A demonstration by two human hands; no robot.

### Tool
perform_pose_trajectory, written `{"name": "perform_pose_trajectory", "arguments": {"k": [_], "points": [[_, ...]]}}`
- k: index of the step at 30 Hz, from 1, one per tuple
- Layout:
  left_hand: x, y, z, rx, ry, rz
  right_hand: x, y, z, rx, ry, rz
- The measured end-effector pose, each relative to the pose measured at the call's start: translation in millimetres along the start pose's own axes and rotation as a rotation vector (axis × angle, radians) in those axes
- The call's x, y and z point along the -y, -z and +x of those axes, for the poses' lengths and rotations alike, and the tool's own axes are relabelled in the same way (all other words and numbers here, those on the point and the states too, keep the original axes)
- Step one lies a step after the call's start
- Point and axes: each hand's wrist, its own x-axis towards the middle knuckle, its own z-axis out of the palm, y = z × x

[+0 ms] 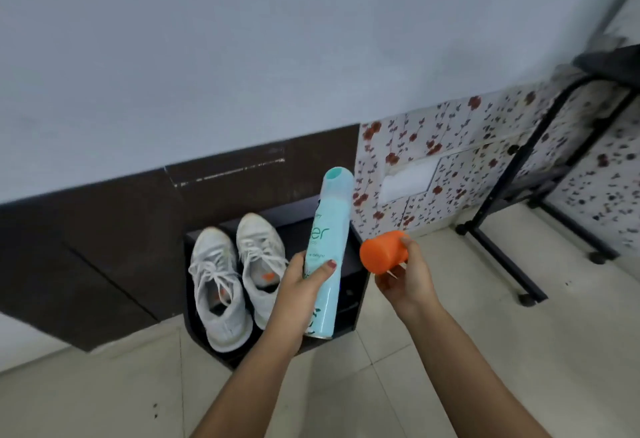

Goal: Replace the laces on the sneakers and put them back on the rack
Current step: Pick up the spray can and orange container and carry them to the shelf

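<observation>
Two white laced sneakers stand side by side on top of a low dark rack (356, 264), toes toward the wall: the left sneaker (216, 288) and the right sneaker (259, 261). My left hand (301, 285) grips a tall pale-teal spray can (327, 250), upright and slightly tilted, just right of the sneakers. My right hand (405, 275) holds an orange cap (382, 252) a short way to the right of the can, apart from it.
The rack stands against a dark brown skirting panel (104, 240) below a pale wall. Floral wallpaper (433, 167) covers the wall to the right. A black metal stand on wheels (512, 229) is at the right. Light floor tiles (121, 392) lie in front.
</observation>
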Motion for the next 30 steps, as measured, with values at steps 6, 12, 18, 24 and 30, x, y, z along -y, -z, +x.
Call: {"name": "perform_pose_trajectory", "arguments": {"k": [6,12,18,24,30], "points": [[-134.9,-29.8,-46.6,0.054,0.119,0.032,123.9,-18.1,-100.5,-0.039,-0.051,0.0],[-222.4,-97.9,-71.9,0.217,0.172,0.156,228.3,17.6,-165.2,-0.093,0.054,0.03],[-240.1,-229.2,-90.2,0.44,0.115,0.321,306.3,123.2,-174.0,-0.182,0.182,0.078],[-231.6,-408.0,-132.3,0.53,0.095,0.316,389.9,260.2,-175.6,-0.265,0.263,-0.002],[-220.9,-540.0,-155.4,0.607,0.157,0.285,465.5,366.7,-172.5,-0.277,0.322,0.033]]}}
